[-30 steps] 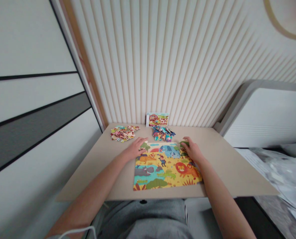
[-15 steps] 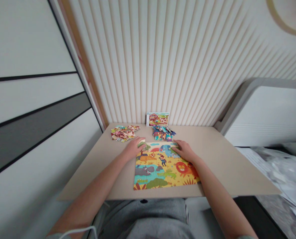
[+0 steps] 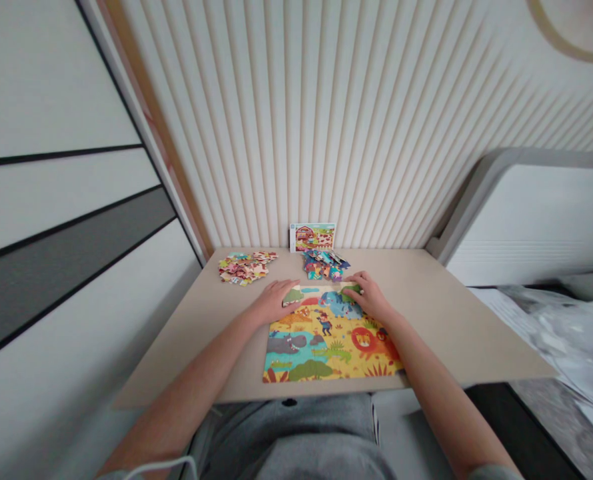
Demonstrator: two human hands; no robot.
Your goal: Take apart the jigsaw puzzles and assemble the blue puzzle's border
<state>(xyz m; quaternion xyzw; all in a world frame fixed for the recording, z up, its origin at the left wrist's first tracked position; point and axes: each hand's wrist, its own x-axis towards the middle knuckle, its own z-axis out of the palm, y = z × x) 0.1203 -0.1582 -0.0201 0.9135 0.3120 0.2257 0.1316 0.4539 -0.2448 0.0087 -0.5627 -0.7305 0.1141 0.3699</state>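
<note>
An assembled jigsaw puzzle (image 3: 321, 340) with safari animals lies flat near the table's front edge. At its far left corner my left hand (image 3: 275, 301) pinches a green tree-top puzzle piece (image 3: 292, 296) between thumb and fingers. That piece looks slightly raised and inward of the corner. My right hand (image 3: 371, 297) is at the far right corner, thumb and fingers closed around another green puzzle piece (image 3: 350, 291). My fingers partly cover both pieces, so whether the right one is off the surface I cannot tell.
Behind my left hand is a heap of reddish loose puzzle pieces (image 3: 244, 269). A bluish heap of pieces (image 3: 325, 265) lies further right, in front of a farm picture card (image 3: 312, 237) against the ribbed wall (image 3: 276, 133). The beige table (image 3: 441, 320) extends to the right.
My left hand has shifted slightly right and inward with the tree-top piece, which now covers the trunk. My right hand has moved slightly, its fingers more curled. The view has turned a little.
</note>
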